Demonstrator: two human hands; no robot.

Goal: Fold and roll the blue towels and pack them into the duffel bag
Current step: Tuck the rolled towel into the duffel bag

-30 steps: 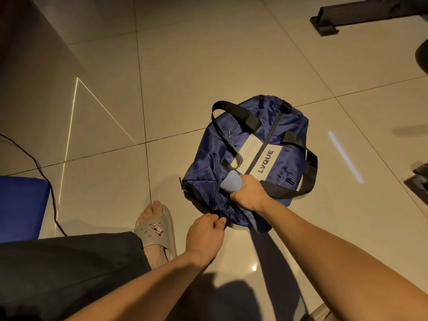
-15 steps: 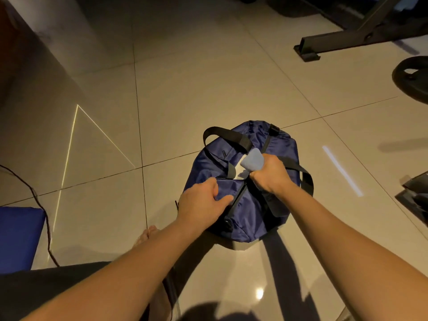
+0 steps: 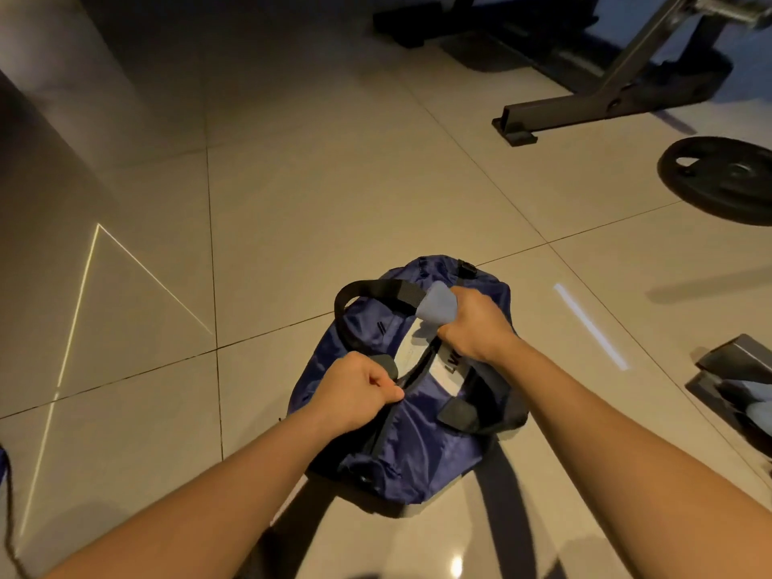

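Left hand (image 3: pixel 355 394) pinches the bag (image 3: pixel 422 436) at its zip; right hand (image 3: pixel 476 323) grips a rolled towel (image 3: pixel 436 305) above the bag, on the floor (image 3: pixel 334 194).

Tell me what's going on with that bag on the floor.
A person is working over a navy duffel bag on the tiled floor. The right hand grips a rolled light-blue towel just above the bag's top, not yet inside. The left hand pinches the bag's fabric along the zip line at the near end. How far the zip is open is unclear.
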